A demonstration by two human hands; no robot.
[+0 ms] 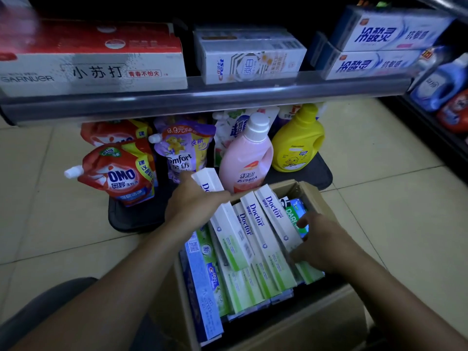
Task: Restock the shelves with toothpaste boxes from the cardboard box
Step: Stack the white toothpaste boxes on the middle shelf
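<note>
An open cardboard box [316, 196] stands on the floor below me, filled with several white-and-green Doctor toothpaste boxes [255, 231] and blue-green Crest boxes [205, 282]. My left hand [195, 201] grips one Doctor box [228, 224] near its upper end, with that end lifted out over the carton's far-left rim. My right hand [321, 244] holds the right-most Doctor box [276, 214] inside the carton, fingers curled at its lower right side, beside a green Darlie box [296, 211]. Above, the shelf [202, 97] carries Crest toothpaste boxes [250, 59] in the middle.
On the shelf a red-and-white Garnier carton [93, 59] sits left and blue-white toothpaste boxes [379, 44] right. Under it stand OMO pouches [119, 173], a Comfort pouch [182, 150], a pink bottle [248, 158] and a yellow bottle [298, 145]. Detergent bottles [438, 87] fill the right.
</note>
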